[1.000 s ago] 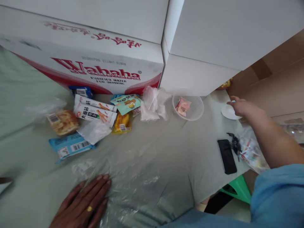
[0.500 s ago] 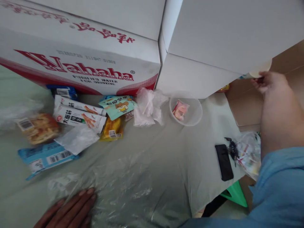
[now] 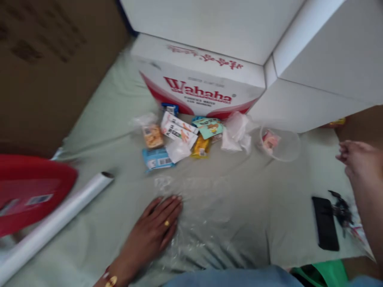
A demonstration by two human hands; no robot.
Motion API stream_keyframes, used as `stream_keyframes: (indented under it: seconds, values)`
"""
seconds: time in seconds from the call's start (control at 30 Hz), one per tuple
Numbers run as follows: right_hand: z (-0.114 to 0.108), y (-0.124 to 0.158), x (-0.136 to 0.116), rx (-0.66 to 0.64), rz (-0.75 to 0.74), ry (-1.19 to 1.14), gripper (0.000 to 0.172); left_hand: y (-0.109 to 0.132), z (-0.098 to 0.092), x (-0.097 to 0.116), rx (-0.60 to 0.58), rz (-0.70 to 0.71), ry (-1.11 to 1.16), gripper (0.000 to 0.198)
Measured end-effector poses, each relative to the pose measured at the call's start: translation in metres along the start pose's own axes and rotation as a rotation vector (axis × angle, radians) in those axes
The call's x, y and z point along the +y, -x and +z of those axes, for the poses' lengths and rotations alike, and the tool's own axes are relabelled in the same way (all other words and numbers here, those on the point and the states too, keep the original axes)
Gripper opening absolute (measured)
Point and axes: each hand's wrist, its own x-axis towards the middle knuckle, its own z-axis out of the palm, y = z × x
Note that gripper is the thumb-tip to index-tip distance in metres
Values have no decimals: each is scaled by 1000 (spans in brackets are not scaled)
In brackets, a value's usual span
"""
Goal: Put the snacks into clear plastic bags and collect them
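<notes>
My left hand [image 3: 158, 225], with a ring and a bracelet, lies flat on a sheet of clear plastic film [image 3: 197, 215] over the green cloth. Toward the right edge, my right hand [image 3: 359, 159] hangs with its fingers curled together; what they hold, if anything, cannot be made out. To its left stands a clear plastic bowl [image 3: 289, 149] with a pink snack packet [image 3: 270, 140] inside. Beyond my left hand are a blue packet [image 3: 158, 159], a bagged bread [image 3: 153, 135], white snack sticks [image 3: 179, 131], a yellow packet [image 3: 201, 146] and a mint-green packet [image 3: 210, 127].
Crumpled white plastic [image 3: 236, 133] lies before the Wahaha carton [image 3: 197, 91]. A white roll [image 3: 66, 215] and a red object [image 3: 32, 187] are at left, below a brown box [image 3: 54, 71]. A black phone [image 3: 325, 223] and keys [image 3: 341, 209] lie at right.
The view has swung left and back, bringing in the roll and red object. My right hand has come down from beside the pale round item near the white boxes; my left hand stays on the film.
</notes>
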Motion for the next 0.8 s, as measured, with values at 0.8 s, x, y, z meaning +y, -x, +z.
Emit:
stream_keyframes:
  seconds: [0.8]
  values:
    - [236, 390, -305, -863, -1266, 116, 27, 6, 4, 8, -27, -85, 158, 49]
